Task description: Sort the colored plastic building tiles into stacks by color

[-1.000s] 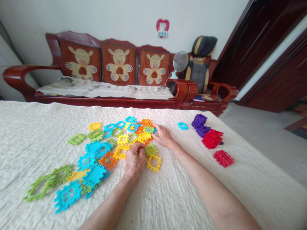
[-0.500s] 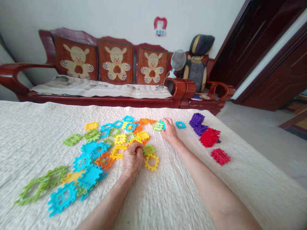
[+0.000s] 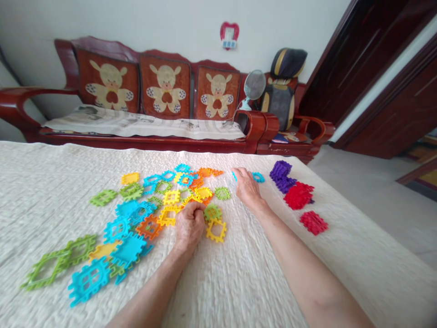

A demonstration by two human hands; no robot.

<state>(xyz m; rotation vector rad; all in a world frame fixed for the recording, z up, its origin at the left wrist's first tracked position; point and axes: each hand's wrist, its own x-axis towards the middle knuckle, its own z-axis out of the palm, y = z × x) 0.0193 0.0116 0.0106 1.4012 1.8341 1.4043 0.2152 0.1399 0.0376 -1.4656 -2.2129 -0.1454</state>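
Note:
Several flat plastic interlocking tiles (image 3: 136,214) in blue, green, yellow and orange lie scattered on a cream quilted cover (image 3: 246,278). My left hand (image 3: 188,226) is a closed fist at the pile's near edge, between a yellow tile (image 3: 167,217) and a small green tile (image 3: 212,212); whatever is inside it is hidden. My right hand (image 3: 246,187) lies further back with fingers curled, and a bit of a blue tile (image 3: 234,176) shows at its fingertips. A green tile (image 3: 222,193) lies just left of it, and another blue tile (image 3: 258,176) just right.
A purple stack (image 3: 282,176) and two red stacks (image 3: 299,196) (image 3: 313,222) sit to the right on the cover. Behind stands a dark red wooden bench (image 3: 259,132) with bear cushions, a small fan (image 3: 254,86) and a bag. Dark doors (image 3: 378,77) are at the right.
My right hand lifted a green tile out of the pile, moved right and set it down; it now lies loose left of the hand. My left fist stayed put.

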